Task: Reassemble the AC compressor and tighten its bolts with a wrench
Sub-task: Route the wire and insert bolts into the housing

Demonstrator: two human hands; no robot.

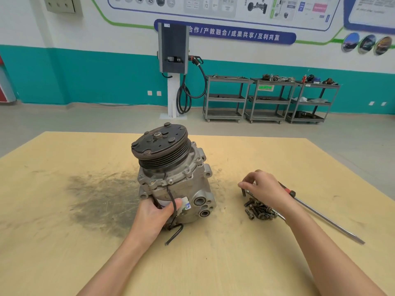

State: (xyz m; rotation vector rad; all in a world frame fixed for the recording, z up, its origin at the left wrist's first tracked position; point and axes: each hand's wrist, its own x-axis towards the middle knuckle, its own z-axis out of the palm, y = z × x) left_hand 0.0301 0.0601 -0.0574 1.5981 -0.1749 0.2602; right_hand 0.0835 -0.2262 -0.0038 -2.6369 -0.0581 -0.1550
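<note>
Right hand (264,190) pinching half-hidden bolt (243,192), wrench (280,215) mostly covered

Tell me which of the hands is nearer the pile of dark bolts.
Right. The right hand hovers just above the pile of dark bolts; the left hand grips the grey metal compressor beside it.

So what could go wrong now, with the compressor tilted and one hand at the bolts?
The AC compressor leans tilted, steadied only by the left hand; it might tip or roll if that grip loosens. The black wire runs under the thumb and could get pinched. The right hand picking from the loose bolts may scatter them.
</note>
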